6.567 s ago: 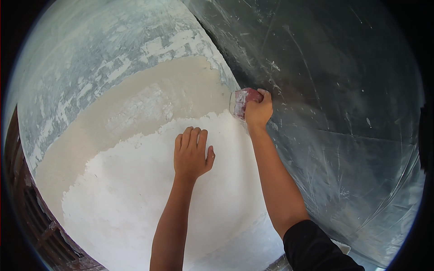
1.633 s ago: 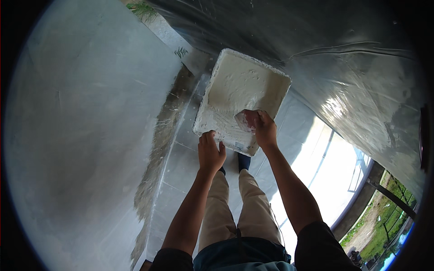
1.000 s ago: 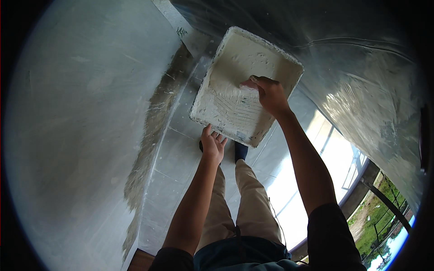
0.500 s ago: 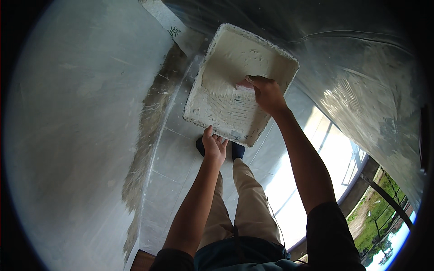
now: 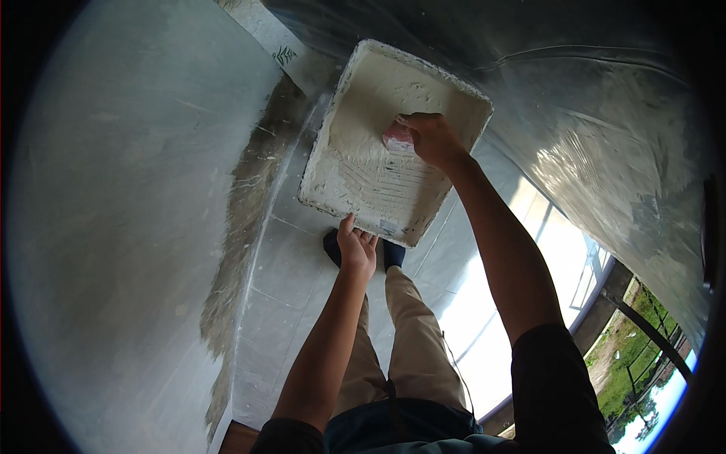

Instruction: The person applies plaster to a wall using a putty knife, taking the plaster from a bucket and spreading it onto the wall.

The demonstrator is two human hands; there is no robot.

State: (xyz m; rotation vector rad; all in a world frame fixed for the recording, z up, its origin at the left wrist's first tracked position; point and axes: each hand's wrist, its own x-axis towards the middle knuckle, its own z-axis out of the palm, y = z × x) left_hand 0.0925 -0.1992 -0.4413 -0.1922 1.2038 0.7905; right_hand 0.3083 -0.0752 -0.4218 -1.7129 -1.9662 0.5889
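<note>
A paint tray (image 5: 321, 163), its rim caked with dried paint, is held up in front of me. Thick off-white paint covers its deep end, and a ribbed slope shows nearer to me. My left hand (image 5: 357, 246) grips the tray's near edge, thumb at the rim and fingers underneath. Inside the tray, my right hand (image 5: 431, 140) is closed around a pinkish-red block-shaped tool (image 5: 396, 138) smeared with white. The tool is over the paint, about where the smooth part meets the ribs; whether its underside touches the paint I cannot tell. Its exact kind is unclear.
On the left stands a pale grey wall (image 5: 136, 212) with a rough brown band (image 5: 238, 219) along its foot. Plastic sheeting (image 5: 597, 151) hangs at the right. Grey floor tiles (image 5: 283, 265) lie under my feet, with a bright opening to the lower right.
My right hand has moved left and slightly away from me, and more of the pinkish-red tool shows. The tray and my left hand have shifted slightly left.
</note>
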